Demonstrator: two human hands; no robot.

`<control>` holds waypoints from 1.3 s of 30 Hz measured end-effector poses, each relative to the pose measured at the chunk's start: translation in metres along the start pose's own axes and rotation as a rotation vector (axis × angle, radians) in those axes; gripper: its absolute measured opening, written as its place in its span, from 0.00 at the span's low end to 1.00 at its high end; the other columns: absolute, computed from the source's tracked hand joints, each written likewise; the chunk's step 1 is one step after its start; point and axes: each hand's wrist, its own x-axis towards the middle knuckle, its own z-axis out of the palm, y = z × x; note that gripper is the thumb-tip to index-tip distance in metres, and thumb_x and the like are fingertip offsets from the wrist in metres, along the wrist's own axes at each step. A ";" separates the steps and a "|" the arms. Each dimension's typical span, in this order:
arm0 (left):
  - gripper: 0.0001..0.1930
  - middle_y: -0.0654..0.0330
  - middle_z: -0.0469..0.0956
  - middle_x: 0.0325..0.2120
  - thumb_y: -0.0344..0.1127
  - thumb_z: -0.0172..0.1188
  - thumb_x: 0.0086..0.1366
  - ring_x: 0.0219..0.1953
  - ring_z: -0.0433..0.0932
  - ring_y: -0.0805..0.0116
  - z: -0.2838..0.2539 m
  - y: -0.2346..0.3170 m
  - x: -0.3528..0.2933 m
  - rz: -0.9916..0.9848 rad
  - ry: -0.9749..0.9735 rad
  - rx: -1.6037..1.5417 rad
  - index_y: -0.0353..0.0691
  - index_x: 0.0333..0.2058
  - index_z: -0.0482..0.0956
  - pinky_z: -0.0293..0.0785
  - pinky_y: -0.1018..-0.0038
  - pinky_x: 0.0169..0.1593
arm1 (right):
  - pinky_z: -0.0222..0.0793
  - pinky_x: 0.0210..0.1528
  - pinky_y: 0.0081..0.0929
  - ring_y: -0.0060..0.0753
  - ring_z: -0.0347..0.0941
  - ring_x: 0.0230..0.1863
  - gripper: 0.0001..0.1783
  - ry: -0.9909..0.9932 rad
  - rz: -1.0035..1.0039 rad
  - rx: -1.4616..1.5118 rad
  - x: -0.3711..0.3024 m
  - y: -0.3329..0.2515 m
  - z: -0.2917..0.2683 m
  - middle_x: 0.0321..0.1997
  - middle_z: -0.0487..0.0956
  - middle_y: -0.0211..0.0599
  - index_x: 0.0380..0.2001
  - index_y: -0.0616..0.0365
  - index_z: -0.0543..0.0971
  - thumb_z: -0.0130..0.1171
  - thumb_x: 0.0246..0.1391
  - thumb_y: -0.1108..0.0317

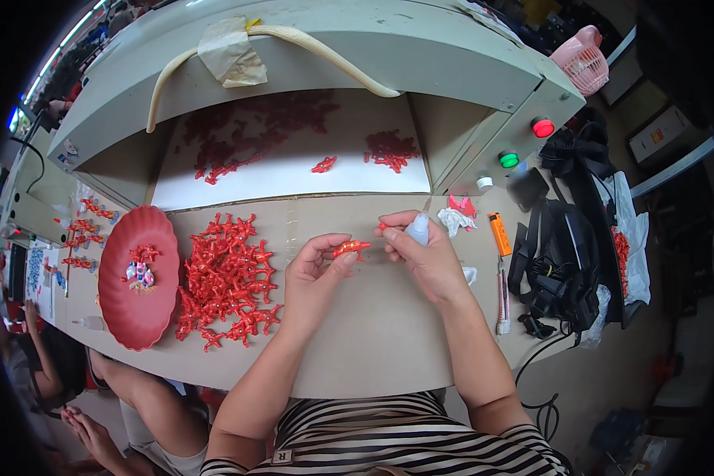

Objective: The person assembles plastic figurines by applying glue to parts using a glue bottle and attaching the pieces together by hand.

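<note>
Over the middle of the table (389, 333), the left hand (313, 274) pinched a small red plastic piece (351, 248) between closed fingertips. The right hand (424, 258) gripped a little white squeeze bottle (418, 228), fingers wrapped shut. Squeezed too hard, it might drip onto the fingers or the red pile (226, 278) near the left edge.

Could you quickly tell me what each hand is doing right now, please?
Left hand: closed on a small red piece, pinched at the fingertips.
Right hand: closed on a small white bottle, tip toward the red piece.
</note>
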 end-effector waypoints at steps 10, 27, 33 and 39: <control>0.12 0.62 0.73 0.35 0.28 0.55 0.57 0.37 0.71 0.76 -0.001 0.000 0.001 -0.015 -0.031 -0.065 0.36 0.41 0.70 0.71 0.78 0.37 | 0.65 0.33 0.14 0.14 0.68 0.31 0.10 0.101 -0.234 -0.340 -0.014 -0.003 0.012 0.33 0.75 0.27 0.38 0.61 0.74 0.54 0.51 0.72; 0.13 0.59 0.74 0.35 0.26 0.56 0.57 0.36 0.73 0.73 0.001 -0.003 -0.005 -0.038 -0.071 -0.142 0.35 0.42 0.70 0.72 0.78 0.37 | 0.70 0.36 0.21 0.28 0.73 0.35 0.11 0.059 -0.704 -0.608 -0.017 0.000 0.005 0.33 0.74 0.37 0.28 0.60 0.76 0.61 0.38 0.83; 0.11 0.60 0.74 0.34 0.26 0.54 0.57 0.36 0.73 0.72 -0.001 -0.006 -0.007 0.001 -0.104 -0.145 0.37 0.41 0.70 0.73 0.73 0.37 | 0.70 0.35 0.21 0.29 0.73 0.33 0.11 0.049 -0.776 -0.580 -0.019 0.000 0.003 0.32 0.76 0.38 0.27 0.61 0.75 0.62 0.37 0.83; 0.11 0.58 0.74 0.37 0.25 0.55 0.56 0.38 0.73 0.70 -0.001 -0.005 -0.009 0.007 -0.119 -0.181 0.37 0.40 0.70 0.73 0.72 0.37 | 0.70 0.33 0.22 0.31 0.74 0.32 0.12 -0.033 -0.969 -0.697 -0.017 -0.003 0.000 0.33 0.76 0.40 0.27 0.60 0.74 0.62 0.36 0.84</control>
